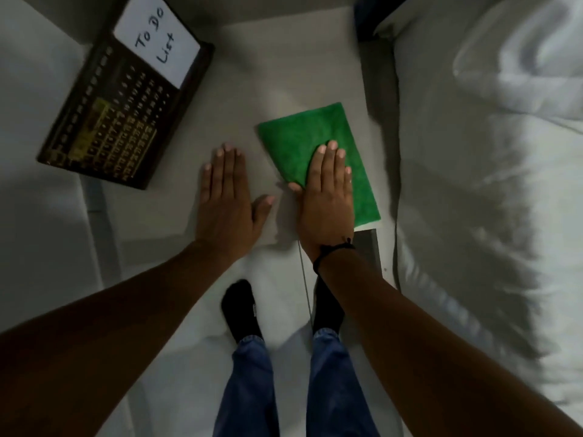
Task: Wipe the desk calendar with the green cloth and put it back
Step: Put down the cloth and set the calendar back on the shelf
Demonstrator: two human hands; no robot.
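The desk calendar (pixel 123 99) is a dark brown slab with rows of gold numbers and a white "To Do List" card, lying flat at the table's (pixel 268 74) far left corner. The right hand (pixel 326 197) lies flat, fingers straight, on the folded green cloth (pixel 303 137); the left hand (pixel 225 197) rests flat on the table, both grips spread

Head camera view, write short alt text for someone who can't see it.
A person's right hand lies flat on a folded green cloth on a pale tabletop, left hand flat beside it. A dark rectangular desk calendar with a white "To Do List" card lies untouched at upper left.
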